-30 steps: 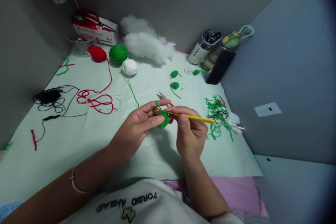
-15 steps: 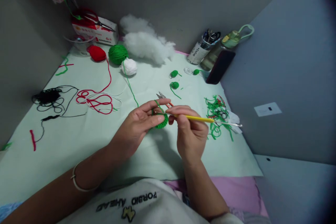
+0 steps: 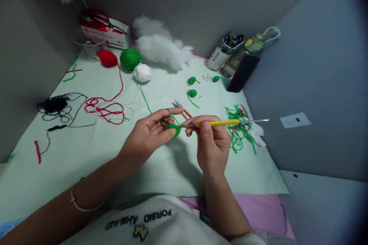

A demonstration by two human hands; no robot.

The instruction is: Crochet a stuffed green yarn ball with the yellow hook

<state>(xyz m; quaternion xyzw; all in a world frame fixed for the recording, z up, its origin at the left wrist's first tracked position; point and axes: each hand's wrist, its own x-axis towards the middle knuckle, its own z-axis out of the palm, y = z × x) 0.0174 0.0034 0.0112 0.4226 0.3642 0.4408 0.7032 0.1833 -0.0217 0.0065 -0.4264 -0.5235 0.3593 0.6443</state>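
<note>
Between the thumb and fingers of my left hand (image 3: 149, 132) is a small round green crochet piece (image 3: 173, 130). A green strand runs over my left index finger and back to the green yarn ball (image 3: 130, 59). My right hand (image 3: 213, 143) grips a crochet hook (image 3: 218, 123) by its yellow handle, its thin tip meeting the top edge of the crochet piece. Just behind my fingers, thread snips (image 3: 184, 110) with orange handles lie on the table. Two small green crocheted balls (image 3: 191, 80) with yarn tails rest farther back.
White stuffing (image 3: 163, 46), a white yarn ball (image 3: 142, 73) and a red yarn ball (image 3: 108, 58) stand at the back. Red yarn loops (image 3: 106, 111) and black yarn (image 3: 54, 104) lie left. Green yarn scraps (image 3: 237, 122), a phone (image 3: 243, 73) and a pen cup (image 3: 218, 56) are right.
The crochet hook has swung from sloping down at its right end to nearly level, its tip shifting slightly. The crochet piece has tilted in my left fingers; my right hand moved slightly right.
</note>
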